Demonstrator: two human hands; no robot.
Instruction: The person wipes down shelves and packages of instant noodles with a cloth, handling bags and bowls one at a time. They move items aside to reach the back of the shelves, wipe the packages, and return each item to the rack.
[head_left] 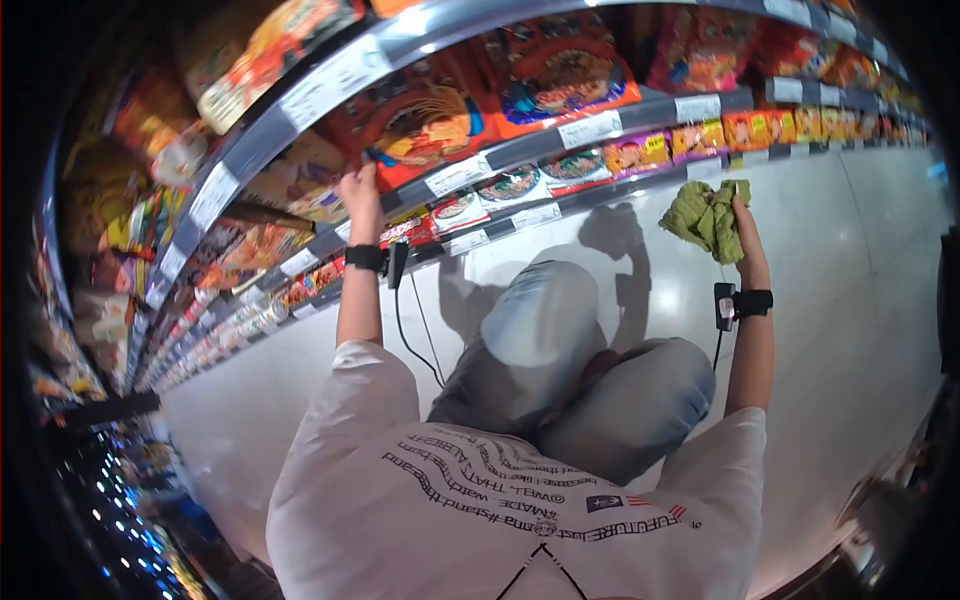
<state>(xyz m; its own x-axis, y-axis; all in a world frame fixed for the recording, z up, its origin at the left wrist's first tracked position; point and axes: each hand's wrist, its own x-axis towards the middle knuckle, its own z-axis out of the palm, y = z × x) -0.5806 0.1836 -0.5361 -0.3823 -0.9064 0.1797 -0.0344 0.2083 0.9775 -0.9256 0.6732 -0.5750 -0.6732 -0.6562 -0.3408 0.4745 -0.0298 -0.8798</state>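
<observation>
My left hand is raised at the lower shelf, its fingers bent against the lower left corner of a large red noodle packet. Part of the grip is lost against the packet. On the other side, my right hand is closed around a crumpled green cloth, held over the floor away from the shelf. A second red noodle packet stands to the right of the first.
Shelves with price labels curve across the top and left, stocked with colourful packets. Small yellow packs line the bottom shelf. My bent knees are above the pale tiled floor. A cable hangs from my left wrist.
</observation>
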